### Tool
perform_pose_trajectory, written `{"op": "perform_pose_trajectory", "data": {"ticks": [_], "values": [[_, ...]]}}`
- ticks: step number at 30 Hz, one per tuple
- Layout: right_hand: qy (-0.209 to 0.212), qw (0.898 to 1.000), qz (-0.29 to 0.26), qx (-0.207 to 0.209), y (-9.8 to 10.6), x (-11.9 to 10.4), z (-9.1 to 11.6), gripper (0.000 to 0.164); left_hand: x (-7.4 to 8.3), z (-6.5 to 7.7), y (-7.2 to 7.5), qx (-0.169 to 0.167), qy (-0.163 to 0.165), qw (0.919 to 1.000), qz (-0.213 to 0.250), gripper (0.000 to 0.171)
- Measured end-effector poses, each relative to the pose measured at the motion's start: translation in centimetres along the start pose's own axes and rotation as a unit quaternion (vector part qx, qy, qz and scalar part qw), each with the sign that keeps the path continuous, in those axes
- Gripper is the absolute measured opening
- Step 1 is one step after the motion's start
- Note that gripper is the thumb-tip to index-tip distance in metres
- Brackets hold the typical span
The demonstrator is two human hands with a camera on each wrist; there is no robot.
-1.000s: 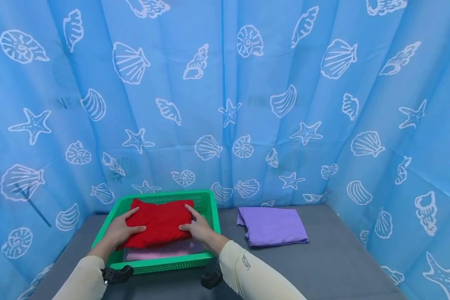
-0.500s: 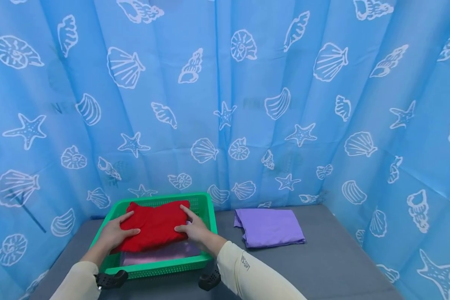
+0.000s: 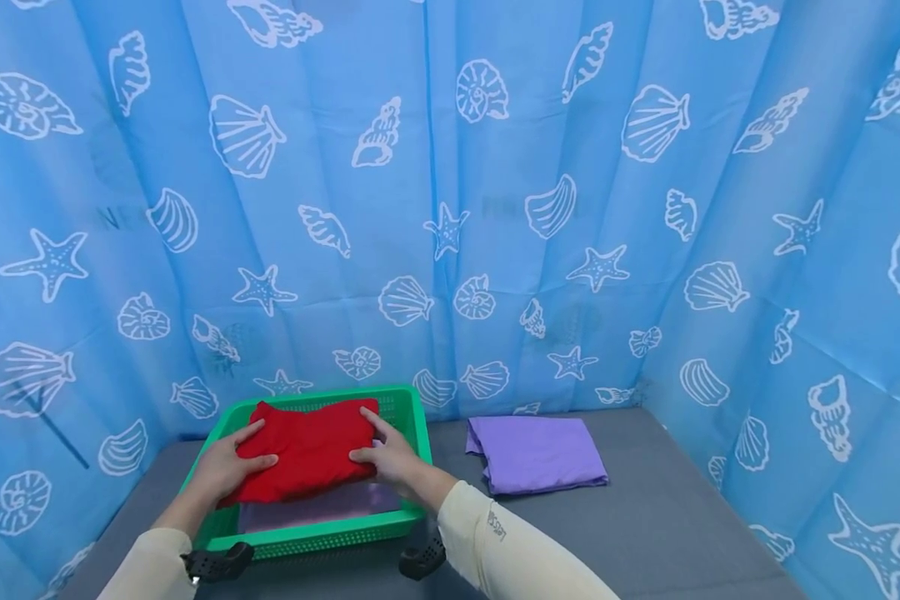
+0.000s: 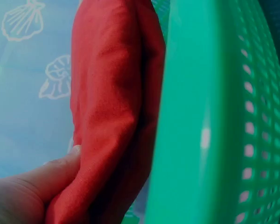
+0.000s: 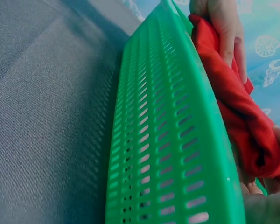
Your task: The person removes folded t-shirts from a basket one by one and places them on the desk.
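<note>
Taking the red cloth (image 3: 311, 450) as the clock's centre, the left hand (image 3: 223, 468) is at nine o'clock, over the left side of the green basket (image 3: 345, 531). It pinches that side of the folded bundle, thumb and index finger parted on the upper face, the remaining fingers hidden. The red cloth sits within the basket, partly above its rim, with a pinkish cloth (image 3: 322, 510) showing below it at six; whether the two touch I cannot tell. The step in hand looks like two-handed handling of the bundle; the next move probably calls for both hands working level, so the loose layers keep together. At three, the right hand (image 3: 392, 455) pinches the opposite side, thumb on top, fingers curled beneath. Farther out at three, a folded purple cloth (image 3: 540, 454) lies on the grey table (image 3: 690, 517).
</note>
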State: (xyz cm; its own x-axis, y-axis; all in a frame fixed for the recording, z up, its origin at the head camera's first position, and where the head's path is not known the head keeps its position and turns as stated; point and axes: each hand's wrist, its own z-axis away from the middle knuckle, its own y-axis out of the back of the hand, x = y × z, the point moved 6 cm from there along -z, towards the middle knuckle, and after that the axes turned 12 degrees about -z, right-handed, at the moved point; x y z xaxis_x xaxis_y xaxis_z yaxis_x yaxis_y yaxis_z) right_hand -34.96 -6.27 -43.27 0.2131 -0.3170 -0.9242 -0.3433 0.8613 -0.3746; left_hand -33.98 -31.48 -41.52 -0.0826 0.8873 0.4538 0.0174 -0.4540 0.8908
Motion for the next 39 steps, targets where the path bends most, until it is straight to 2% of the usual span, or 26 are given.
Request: {"op": "perform_pose_trajectory", "data": {"ticks": [8,17,25,28,32,39], "values": [[-0.007,1.000,-0.003,-0.016,1.1,-1.6,1.5,0.073,0.7,0.6,-0.9,-0.017,0.017,0.9973,0.070,0.093],[0.008,1.000,-0.010,-0.013,1.8,-2.3,2.5,0.072,1.9,1.2,-1.5,-0.027,0.026,0.9932,0.110,0.093],[0.046,0.999,0.009,0.010,3.0,-3.1,4.1,0.066,3.7,2.4,-2.6,-0.052,0.030,0.9801,0.189,0.092],[0.055,0.998,0.022,0.024,3.6,-3.3,4.6,0.064,4.6,2.9,-3.1,-0.064,0.024,0.9774,0.200,0.094],[0.060,0.997,0.033,0.034,4.4,-3.7,5.3,0.063,5.6,3.4,-3.5,-0.062,0.010,0.9762,0.208,0.095],[0.067,0.997,0.030,0.025,5.9,-3.8,6.4,0.066,6.9,4.1,-4.8,-0.063,-0.003,0.9729,0.222,0.099]]}}
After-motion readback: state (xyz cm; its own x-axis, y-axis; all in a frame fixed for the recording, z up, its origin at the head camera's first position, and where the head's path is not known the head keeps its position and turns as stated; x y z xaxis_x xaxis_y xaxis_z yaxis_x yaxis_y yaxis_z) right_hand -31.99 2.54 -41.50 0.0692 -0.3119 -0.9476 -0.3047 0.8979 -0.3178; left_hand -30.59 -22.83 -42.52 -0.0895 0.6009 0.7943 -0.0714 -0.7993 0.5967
